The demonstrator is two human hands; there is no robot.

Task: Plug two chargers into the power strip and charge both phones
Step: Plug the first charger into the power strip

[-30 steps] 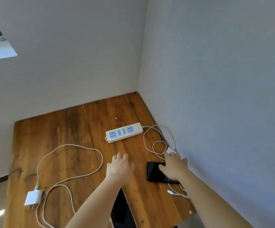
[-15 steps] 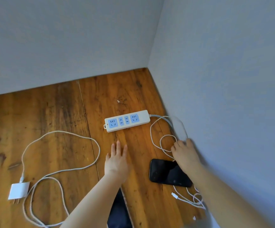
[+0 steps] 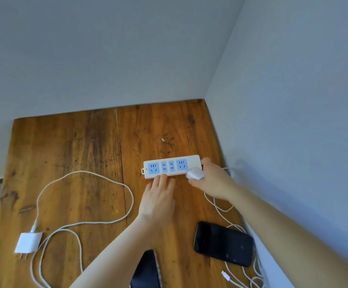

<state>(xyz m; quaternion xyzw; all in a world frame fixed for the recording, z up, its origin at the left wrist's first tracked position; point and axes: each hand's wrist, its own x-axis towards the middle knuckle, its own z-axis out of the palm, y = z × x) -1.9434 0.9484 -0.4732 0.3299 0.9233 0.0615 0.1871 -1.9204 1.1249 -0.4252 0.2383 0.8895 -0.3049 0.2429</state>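
- The table [image 3: 65, 152] is the biggest thing here: worn, reddish-brown planks with dark stains and a seam running from 12 to 6 o'clock, pushed into a corner of plain pale walls [image 3: 293, 80].
- The power strip [image 3: 172, 166] lies near the table's middle toward 1 o'clock, a long white plastic bar with rounded ends, four blue socket faces and a small red light at its left end. I can read no brand or writing on it, or on anything else.
- A black phone [image 3: 224, 243] lies flat at 5 o'clock, glossy and dark-screened, close to the right wall. A second dark phone [image 3: 147, 271] pokes in at 6 o'clock, partly hidden by the left forearm.
- A long braided white cable [image 3: 85, 223] loops widely over the table's left half, at 8 o'clock, ending in a square white charger [image 3: 28, 242] with two metal prongs, lying unplugged.
- A thinner white cable [image 3: 241, 273] tangles by the wall at 5 o'clock, its small plug end loose on the wood.
- The left hand [image 3: 158, 202] lies palm down, fingers spread flat, the tips touching the strip's near edge.
- The right hand [image 3: 212, 181] has its fingers closed around a small white charger block [image 3: 196, 174], held at the strip's right end, just beside the rightmost socket and covering part of that end.
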